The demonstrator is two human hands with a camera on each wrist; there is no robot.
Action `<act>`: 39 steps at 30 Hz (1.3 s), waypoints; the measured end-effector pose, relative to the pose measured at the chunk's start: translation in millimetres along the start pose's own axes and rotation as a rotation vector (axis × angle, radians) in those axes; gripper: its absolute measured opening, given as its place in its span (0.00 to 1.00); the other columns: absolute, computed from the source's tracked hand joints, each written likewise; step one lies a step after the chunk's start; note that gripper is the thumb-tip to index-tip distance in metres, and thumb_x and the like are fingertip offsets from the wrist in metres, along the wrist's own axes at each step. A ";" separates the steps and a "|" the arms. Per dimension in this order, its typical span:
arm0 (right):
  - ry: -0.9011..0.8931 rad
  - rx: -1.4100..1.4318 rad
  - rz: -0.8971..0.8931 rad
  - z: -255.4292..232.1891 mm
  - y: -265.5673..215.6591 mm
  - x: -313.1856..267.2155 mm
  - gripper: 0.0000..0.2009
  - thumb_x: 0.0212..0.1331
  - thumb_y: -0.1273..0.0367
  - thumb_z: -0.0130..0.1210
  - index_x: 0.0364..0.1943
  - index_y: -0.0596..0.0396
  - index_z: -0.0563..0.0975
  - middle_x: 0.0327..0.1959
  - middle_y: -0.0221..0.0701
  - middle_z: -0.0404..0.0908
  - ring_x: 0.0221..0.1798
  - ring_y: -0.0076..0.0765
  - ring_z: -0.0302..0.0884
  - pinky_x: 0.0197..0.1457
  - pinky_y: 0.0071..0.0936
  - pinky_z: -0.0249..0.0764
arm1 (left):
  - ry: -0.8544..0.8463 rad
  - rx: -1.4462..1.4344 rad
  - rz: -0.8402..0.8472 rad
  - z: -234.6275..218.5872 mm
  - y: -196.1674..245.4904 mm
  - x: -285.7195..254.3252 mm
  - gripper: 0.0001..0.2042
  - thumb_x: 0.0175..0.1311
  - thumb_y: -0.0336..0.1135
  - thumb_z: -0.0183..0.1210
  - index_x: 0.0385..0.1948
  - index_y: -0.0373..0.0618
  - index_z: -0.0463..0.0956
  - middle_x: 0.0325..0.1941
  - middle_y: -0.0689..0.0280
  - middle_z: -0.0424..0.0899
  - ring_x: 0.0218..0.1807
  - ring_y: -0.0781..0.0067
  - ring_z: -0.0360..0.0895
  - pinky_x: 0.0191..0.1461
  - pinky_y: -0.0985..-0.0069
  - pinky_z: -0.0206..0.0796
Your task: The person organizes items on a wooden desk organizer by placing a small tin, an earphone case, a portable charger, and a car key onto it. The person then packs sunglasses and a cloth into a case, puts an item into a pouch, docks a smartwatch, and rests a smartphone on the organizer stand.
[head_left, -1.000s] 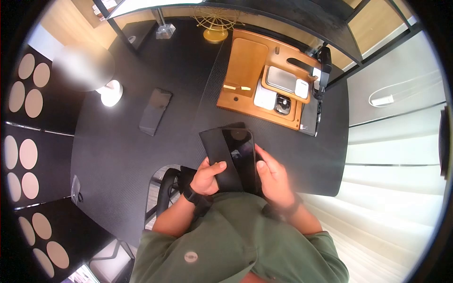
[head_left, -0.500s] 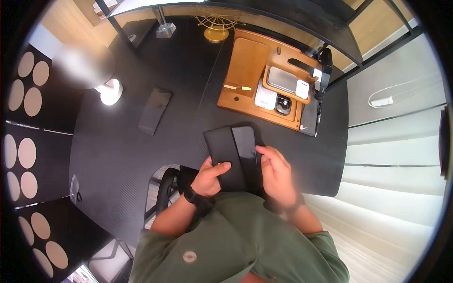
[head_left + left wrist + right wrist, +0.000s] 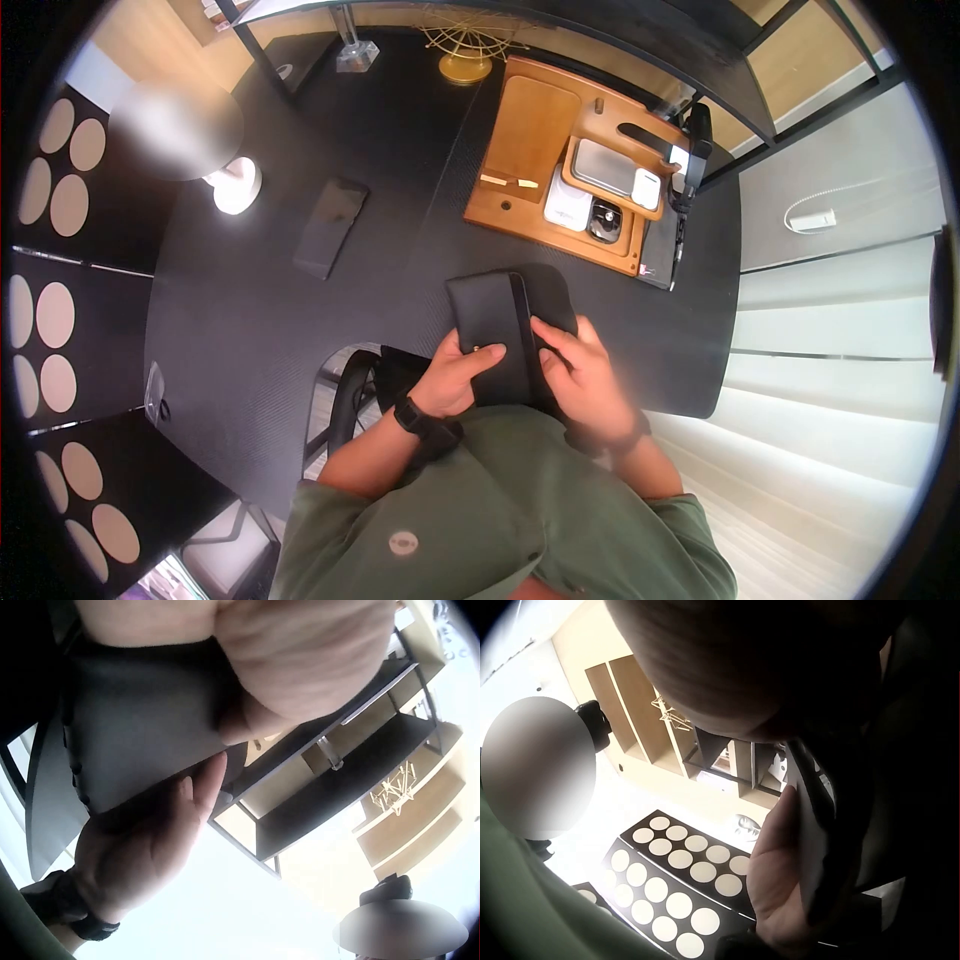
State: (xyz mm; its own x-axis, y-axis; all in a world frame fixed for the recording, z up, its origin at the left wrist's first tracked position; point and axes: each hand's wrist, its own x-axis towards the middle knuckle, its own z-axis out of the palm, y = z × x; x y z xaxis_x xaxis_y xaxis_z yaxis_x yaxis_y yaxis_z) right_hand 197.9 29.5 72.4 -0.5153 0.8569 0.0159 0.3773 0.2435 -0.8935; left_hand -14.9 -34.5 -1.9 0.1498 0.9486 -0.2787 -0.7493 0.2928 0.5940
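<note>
A black folding case (image 3: 488, 303) lies unfolded between the hands in the head view, with a narrow glossy dark strip (image 3: 522, 310) along its middle. The left hand (image 3: 445, 380) grips the left panel, thumb on top. On the other side, the right hand (image 3: 585, 380) holds the right flap (image 3: 548, 290), its index fingertip and thumb near the strip. The left wrist view shows the case's outer face (image 3: 150, 712) between the left hand (image 3: 300, 652) and right hand (image 3: 142, 859). In the right wrist view, the case (image 3: 814, 847) is dark beside the left hand (image 3: 780, 877).
A dark phone-like slab (image 3: 332, 228) lies on the black desk (image 3: 250, 330). Farther back are a wooden organizer (image 3: 530, 110) with devices, a gold wheel ornament (image 3: 465, 65) and a lamp base (image 3: 237, 187). A black chair part (image 3: 352, 400) stands near the left forearm.
The glossy phone-like piece in the case is now mostly covered, only a narrow strip showing. The right hand's fingers have moved left over the flap, and the case has shifted slightly right.
</note>
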 end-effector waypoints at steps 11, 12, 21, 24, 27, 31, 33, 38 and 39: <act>-0.041 0.025 -0.061 -1.7 7.5 -4.2 0.22 0.69 0.78 0.59 0.66 0.56 0.84 0.62 0.49 0.79 0.59 0.58 0.82 0.66 0.40 0.79 | 0.054 0.023 -0.008 5.0 -12.1 -1.6 0.22 0.79 0.22 0.59 0.72 0.44 0.72 0.69 0.63 0.84 0.68 0.66 0.84 0.73 0.61 0.78; -0.040 0.016 -0.048 -2.4 5.5 -3.7 0.22 0.69 0.78 0.59 0.66 0.56 0.84 0.62 0.50 0.79 0.60 0.58 0.82 0.67 0.41 0.78 | 0.051 0.042 0.012 6.2 -11.5 -1.1 0.22 0.79 0.22 0.59 0.72 0.43 0.73 0.68 0.63 0.84 0.68 0.66 0.84 0.72 0.61 0.78; -0.057 -0.081 -0.015 -13.1 2.9 -3.1 0.19 0.66 0.76 0.63 0.61 0.58 0.87 0.59 0.49 0.82 0.58 0.59 0.84 0.64 0.41 0.81 | 0.050 -0.037 -0.067 7.4 -10.8 -2.0 0.23 0.78 0.21 0.58 0.72 0.42 0.71 0.68 0.61 0.85 0.66 0.65 0.85 0.71 0.60 0.79; -0.050 -0.055 -0.060 -11.0 6.8 -3.9 0.19 0.65 0.77 0.64 0.60 0.59 0.87 0.58 0.49 0.82 0.57 0.59 0.85 0.63 0.40 0.81 | 0.074 -0.053 -0.047 10.4 -12.9 -3.0 0.22 0.78 0.21 0.58 0.72 0.42 0.71 0.67 0.61 0.85 0.66 0.64 0.85 0.71 0.60 0.80; -0.035 -0.023 -0.118 -10.7 5.8 -2.9 0.20 0.64 0.78 0.64 0.61 0.59 0.87 0.58 0.49 0.82 0.57 0.58 0.85 0.63 0.39 0.81 | 0.074 -0.036 -0.043 11.4 -7.6 -2.1 0.22 0.79 0.21 0.57 0.72 0.42 0.71 0.67 0.61 0.85 0.65 0.65 0.85 0.71 0.60 0.80; -0.003 0.006 -0.167 -5.6 8.9 -1.2 0.20 0.64 0.79 0.63 0.61 0.59 0.87 0.57 0.50 0.82 0.55 0.57 0.85 0.61 0.39 0.81 | 0.059 0.002 -0.010 10.7 -6.6 -0.8 0.22 0.79 0.21 0.58 0.72 0.43 0.71 0.67 0.62 0.86 0.65 0.65 0.85 0.70 0.60 0.80; -0.001 -0.011 -0.173 -5.1 9.0 -0.2 0.20 0.64 0.79 0.63 0.61 0.59 0.87 0.56 0.49 0.82 0.54 0.57 0.85 0.60 0.39 0.82 | 0.041 -0.020 0.003 10.5 -6.6 -0.4 0.22 0.79 0.22 0.58 0.72 0.43 0.72 0.66 0.62 0.86 0.65 0.66 0.85 0.70 0.61 0.80; -0.004 -0.038 -0.156 -7.0 8.0 1.5 0.19 0.65 0.80 0.62 0.60 0.60 0.87 0.55 0.48 0.83 0.52 0.56 0.87 0.58 0.40 0.83 | 0.051 0.004 0.007 8.5 -4.9 3.5 0.21 0.80 0.23 0.59 0.71 0.43 0.73 0.66 0.62 0.86 0.65 0.66 0.86 0.70 0.61 0.80; -0.013 -0.033 -0.107 -8.3 7.4 0.6 0.19 0.66 0.80 0.62 0.60 0.60 0.87 0.55 0.49 0.84 0.51 0.57 0.87 0.58 0.39 0.83 | 0.063 0.018 0.003 7.7 -4.2 4.4 0.20 0.80 0.23 0.59 0.71 0.43 0.74 0.66 0.62 0.86 0.65 0.66 0.86 0.70 0.61 0.80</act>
State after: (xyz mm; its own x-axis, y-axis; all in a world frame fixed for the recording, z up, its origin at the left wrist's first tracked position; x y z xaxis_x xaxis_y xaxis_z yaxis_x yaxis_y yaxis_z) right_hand 206.7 35.6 69.6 -0.5640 0.8192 0.1044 0.3446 0.3484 -0.8717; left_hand -6.1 -30.6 0.2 0.1062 0.9403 -0.3232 -0.7380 0.2924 0.6082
